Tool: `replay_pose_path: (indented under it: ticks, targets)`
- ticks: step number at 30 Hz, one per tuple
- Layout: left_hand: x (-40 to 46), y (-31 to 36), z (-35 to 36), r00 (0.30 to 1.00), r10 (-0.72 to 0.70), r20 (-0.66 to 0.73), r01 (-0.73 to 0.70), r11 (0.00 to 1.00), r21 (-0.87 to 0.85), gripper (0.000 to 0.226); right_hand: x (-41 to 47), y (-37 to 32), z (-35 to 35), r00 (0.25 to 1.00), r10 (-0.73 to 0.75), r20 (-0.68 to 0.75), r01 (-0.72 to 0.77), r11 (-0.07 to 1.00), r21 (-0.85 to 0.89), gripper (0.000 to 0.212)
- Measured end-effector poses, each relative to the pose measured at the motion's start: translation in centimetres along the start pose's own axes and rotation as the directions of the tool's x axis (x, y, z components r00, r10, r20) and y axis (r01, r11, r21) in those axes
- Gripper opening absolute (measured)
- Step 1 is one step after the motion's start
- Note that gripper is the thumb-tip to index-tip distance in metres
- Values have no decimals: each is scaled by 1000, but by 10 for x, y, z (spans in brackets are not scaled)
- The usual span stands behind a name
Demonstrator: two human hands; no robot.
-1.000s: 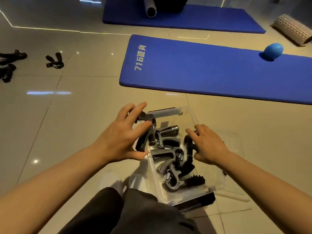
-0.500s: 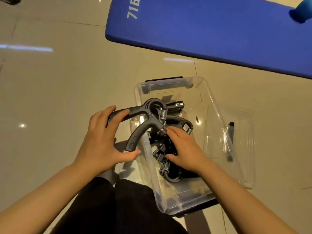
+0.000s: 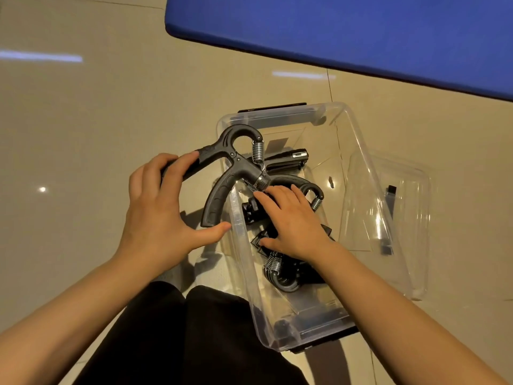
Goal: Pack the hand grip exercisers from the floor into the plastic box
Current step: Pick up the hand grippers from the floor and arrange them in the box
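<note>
A clear plastic box (image 3: 358, 151) stands on the tiled floor in front of my knees. Several black hand grip exercisers (image 3: 288, 276) with metal springs lie piled inside it. My left hand (image 3: 163, 215) grips one black exerciser (image 3: 222, 173) by its handles, holding it over the box's left rim with its loop and spring over the inside. My right hand (image 3: 291, 223) is inside the box, palm down, fingers pressing on the pile and hiding part of it.
The box's clear lid (image 3: 402, 218) lies on the floor against its right side. A blue exercise mat (image 3: 347, 31) runs across the top. My dark trouser legs (image 3: 194, 337) fill the bottom middle. Beige tile floor (image 3: 83, 120) spreads to the left.
My view has tilted down and closer to the box. My left hand has brought its exerciser over the box's left rim, and my right hand has settled deeper onto the pile.
</note>
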State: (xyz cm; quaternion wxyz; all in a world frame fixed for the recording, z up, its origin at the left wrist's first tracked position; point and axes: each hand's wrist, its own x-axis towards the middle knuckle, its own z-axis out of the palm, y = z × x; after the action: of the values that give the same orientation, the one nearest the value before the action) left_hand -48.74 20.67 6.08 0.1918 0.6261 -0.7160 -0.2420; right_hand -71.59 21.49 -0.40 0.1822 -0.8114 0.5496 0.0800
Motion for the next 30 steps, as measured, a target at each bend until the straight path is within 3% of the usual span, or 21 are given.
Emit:
replay_pose_path:
  ticks: [7,15,21,30]
  targets:
    - [-2,-1,4,1000,-7,1,7,999,-32,101,-5,-3,-2,988,-154,-9,151,979,-137,91]
    - [-2,1,1,1000,20,-12,-21,1000,-18,101,-4,-12,6,999,-49,-4,48,993,-109,90]
    - [-3,1,1,999,27,-19,-27,999,18,100,3,-2,-8,976,-150,156,185,953,-239,106]
    - [-2,2,0,999,42,-18,-41,999,16,100,5,1,-5,993,-54,103,56,998,-10,100]
